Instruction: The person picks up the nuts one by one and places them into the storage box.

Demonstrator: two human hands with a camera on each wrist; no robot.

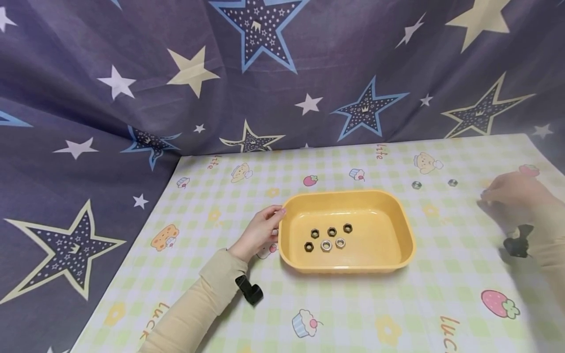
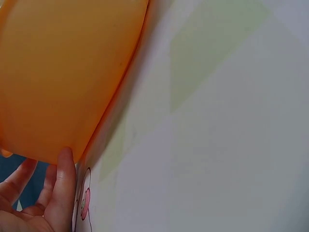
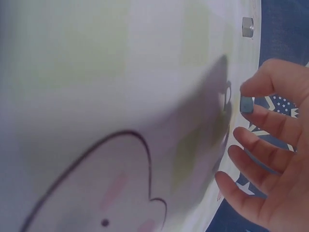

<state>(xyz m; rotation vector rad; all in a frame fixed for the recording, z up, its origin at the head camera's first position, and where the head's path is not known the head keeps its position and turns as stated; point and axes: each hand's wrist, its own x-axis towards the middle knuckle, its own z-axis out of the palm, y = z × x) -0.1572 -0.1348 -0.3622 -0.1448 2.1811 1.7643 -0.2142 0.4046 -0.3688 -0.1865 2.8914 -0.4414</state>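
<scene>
A yellow tray [image 1: 348, 269] holds several dark hex nuts [image 1: 332, 232] and two silver ones [image 1: 326, 245], grouped left of its middle. My left hand [image 1: 260, 230] grips the tray's left end, fingertips at the rim; the left wrist view shows the thumb [image 2: 65, 169] against the outer wall. Off to the tray's right, my right hand [image 1: 521, 191] is raised over the cloth, blurred in the head view. Its thumb and index finger pinch a hex nut [image 3: 246, 105], while the other fingers stay spread and half bent.
Two silver nuts lie on the cloth beyond the tray's right end, one nearer the tray [image 1: 417, 185] and another nut [image 1: 452, 183] closer to my right hand. A checked tablecloth [image 1: 247, 318] covers the table. Behind it hangs a dark star-patterned curtain [image 1: 273, 108].
</scene>
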